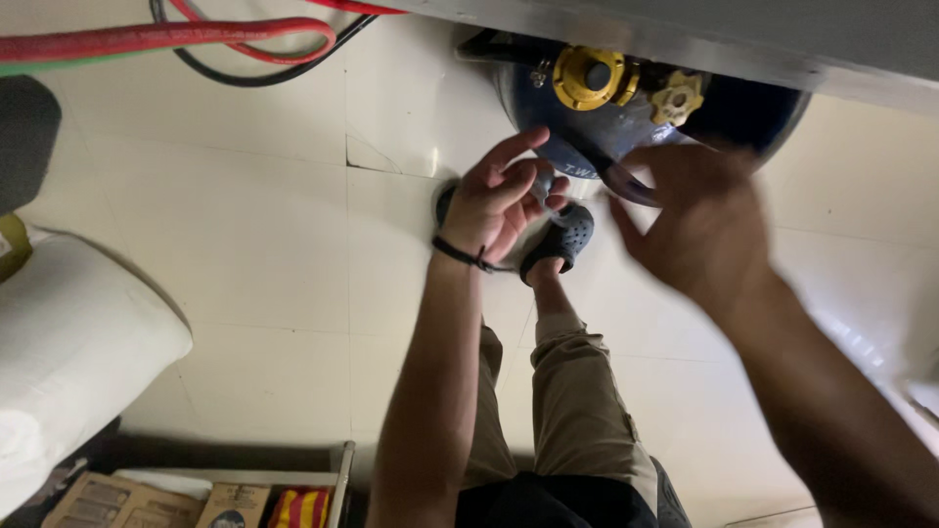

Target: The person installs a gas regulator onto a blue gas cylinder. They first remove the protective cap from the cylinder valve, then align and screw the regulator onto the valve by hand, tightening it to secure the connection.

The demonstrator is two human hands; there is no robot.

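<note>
Sitting at top centre of the frame, the blue gas cylinder (729,112) carries a yellow valve (590,77). Just below, the left hand (499,200) pinches something small and grey; the blurred right hand (699,230) hangs loosely open.

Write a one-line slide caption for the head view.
Head view: both bare hands, left hand and blurred right hand, reach toward a dark blue gas cylinder with a brass valve on cream floor tiles.

Dark blue gas cylinder (606,127), brass valve (588,77) on top
</note>
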